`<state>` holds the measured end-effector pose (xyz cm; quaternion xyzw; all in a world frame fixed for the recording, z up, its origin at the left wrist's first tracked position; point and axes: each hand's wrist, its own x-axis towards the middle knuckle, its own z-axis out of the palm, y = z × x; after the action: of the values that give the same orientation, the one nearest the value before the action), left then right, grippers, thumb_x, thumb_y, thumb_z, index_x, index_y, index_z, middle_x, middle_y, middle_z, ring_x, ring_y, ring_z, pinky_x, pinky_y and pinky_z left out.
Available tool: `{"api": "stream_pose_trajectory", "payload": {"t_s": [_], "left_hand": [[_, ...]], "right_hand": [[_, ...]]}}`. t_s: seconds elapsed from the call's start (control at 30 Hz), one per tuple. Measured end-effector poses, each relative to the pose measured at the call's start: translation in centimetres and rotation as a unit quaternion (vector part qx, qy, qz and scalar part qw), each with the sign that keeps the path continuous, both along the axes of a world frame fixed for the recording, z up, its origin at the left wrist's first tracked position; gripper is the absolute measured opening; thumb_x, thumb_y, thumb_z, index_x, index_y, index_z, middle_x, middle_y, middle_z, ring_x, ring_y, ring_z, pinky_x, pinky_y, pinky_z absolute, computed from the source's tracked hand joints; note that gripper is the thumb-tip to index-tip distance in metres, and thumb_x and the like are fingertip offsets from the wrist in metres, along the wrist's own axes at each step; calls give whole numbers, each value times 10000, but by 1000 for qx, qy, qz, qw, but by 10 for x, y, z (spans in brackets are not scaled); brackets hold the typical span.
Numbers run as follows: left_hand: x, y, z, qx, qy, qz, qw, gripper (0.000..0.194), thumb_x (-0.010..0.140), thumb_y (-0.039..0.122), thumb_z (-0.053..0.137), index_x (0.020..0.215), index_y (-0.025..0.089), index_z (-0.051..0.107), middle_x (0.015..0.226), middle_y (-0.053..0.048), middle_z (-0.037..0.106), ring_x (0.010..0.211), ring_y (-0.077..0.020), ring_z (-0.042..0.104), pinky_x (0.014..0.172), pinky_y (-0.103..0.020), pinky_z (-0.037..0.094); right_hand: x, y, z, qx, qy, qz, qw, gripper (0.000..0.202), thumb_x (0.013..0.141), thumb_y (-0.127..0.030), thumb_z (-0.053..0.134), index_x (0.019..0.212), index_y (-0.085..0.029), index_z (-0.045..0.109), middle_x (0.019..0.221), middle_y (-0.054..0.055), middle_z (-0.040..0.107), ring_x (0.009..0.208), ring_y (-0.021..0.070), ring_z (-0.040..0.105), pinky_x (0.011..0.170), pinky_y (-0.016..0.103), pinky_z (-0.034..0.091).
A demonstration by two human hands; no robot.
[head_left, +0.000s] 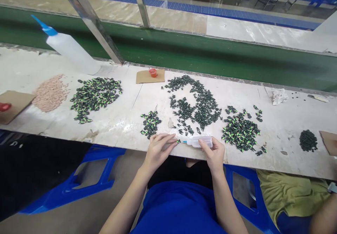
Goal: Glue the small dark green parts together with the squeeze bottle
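Between its fingertips my left hand (159, 149) pinches a small dark green piece (178, 141) with bright green marks, near the table's front edge. My right hand (214, 152) is closed around a small clear bottle (200, 141), whose thin blue tip points left at the small piece, close to it. Just beyond my left hand lies a small pile of dark pieces with bright green marks (150, 124). Farther back spreads a larger heap of plain dark green pieces (206, 107). A heap of green-marked pieces (240, 131) sits to the right of my right hand.
A large white bottle (72, 53) with a blue nozzle stands at the back left, near pink pieces (50, 93) and another dark heap (96, 95). A red cup (152, 72) rests on cardboard (142, 77). Metal posts rise behind. Another person's arm (325, 213) shows at the lower right.
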<state>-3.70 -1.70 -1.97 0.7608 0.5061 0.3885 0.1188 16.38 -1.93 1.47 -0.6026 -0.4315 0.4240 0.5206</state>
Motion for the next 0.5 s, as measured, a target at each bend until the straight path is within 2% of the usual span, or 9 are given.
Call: {"api": "stream_pose_trajectory", "payload": {"t_s": [0.13,0.5], "left_hand": [[0,1,0,-8,-8,7,1000,171,876,245,632,1045,224,639,813,-5,770,850,-185,687,815,-360,391],[-1,3,0,6,-14,-1,1000,212,859,223,651,1070,232,639,777,8,767,860,-188,692,807,-354,381]], "right_hand": [[0,-1,-1,-9,-8,7,1000,241,680,-379,719,619,-157,649,529,-12,582,500,123,488,495,245,419],[-2,1,0,-15,-22,26,999,249,673,-392,726,612,-160,658,518,-17,562,496,120,472,479,238,408]]}}
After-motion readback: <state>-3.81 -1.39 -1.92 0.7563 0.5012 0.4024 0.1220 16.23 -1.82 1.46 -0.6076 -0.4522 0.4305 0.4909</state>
